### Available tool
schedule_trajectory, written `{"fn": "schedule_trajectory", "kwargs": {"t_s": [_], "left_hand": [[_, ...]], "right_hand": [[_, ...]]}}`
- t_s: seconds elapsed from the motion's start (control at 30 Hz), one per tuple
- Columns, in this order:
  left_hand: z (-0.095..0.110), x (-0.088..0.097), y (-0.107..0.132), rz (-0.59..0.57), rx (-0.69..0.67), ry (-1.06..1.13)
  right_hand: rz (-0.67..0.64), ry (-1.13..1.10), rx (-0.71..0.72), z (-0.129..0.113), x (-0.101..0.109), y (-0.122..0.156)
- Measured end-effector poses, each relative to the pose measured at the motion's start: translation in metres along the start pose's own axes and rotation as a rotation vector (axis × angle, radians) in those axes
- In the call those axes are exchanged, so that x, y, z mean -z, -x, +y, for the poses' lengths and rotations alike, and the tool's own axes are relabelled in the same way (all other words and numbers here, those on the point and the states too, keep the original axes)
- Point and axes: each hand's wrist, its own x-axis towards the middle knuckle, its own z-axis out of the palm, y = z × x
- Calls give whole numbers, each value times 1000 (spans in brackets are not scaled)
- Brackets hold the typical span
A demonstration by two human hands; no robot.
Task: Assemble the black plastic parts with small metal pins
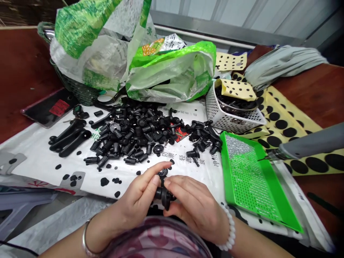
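Observation:
My left hand (142,193) and my right hand (195,206) meet near the front edge of the table. Between them is a black plastic part (166,199) with a rounded rim and a short stub, gripped from both sides. A round slotted black end (162,172) shows just past my left thumb; whether it belongs to the same part is hidden by the fingers. Beyond my hands lies a loose heap of small black plastic pieces (134,132), many of them short cylinders with flanged discs. A smaller cluster of black pieces (200,138) sits to its right.
On the right, a green tray (268,172) holds small silvery screws, with a grey electric screwdriver (314,141) reaching over it. Behind stand a white basket (223,111) and sheets of black dots (281,123). Black handles (71,138) lie left; plastic bags (172,79) fill the back.

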Motion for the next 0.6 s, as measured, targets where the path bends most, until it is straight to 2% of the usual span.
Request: {"fn": "schedule_trajectory", "kwargs": {"t_s": [0.1, 0.27, 0.4, 0.5, 0.6], "left_hand": [[1, -1, -2, -17, 19, -26], [3, -10, -7, 59, -79, -86], [3, -14, -8, 67, -46, -83], [2, -13, -7, 57, -86, -105], [2, -12, -8, 55, -58, -25]], "right_hand": [[3, 32, 12, 2, -2, 4], [50, 91, -72, 0, -7, 9], [26, 88, -106, 1, -6, 8], [7, 63, -187, 2, -5, 5], [-32, 35, -249, 1, -2, 2]]}}
